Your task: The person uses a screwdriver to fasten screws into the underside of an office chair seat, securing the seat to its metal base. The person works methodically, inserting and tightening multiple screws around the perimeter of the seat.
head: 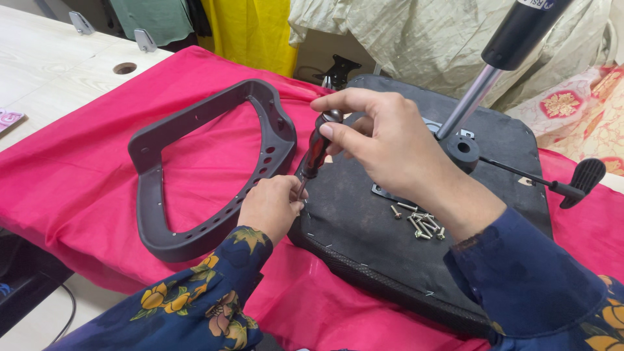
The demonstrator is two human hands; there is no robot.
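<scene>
My right hand (383, 140) grips the top of a red-and-black screwdriver (316, 151) that stands nearly upright. My left hand (272, 205) pinches the screwdriver's shaft low down, where the dark grey chair armrest frame (188, 123) meets the edge of the upturned black chair seat (364, 227). The tip and any screw under it are hidden by my left fingers. A small pile of several silver screws (419, 222) lies on the seat's underside, just right of my right wrist.
A gas lift cylinder (494, 65) rises from the seat's mechanism (463, 149), with a black lever (582, 181) pointing right. Everything rests on a pink cloth (78, 175) over a pale wooden table (45, 71). Yellow and beige fabrics hang at the back.
</scene>
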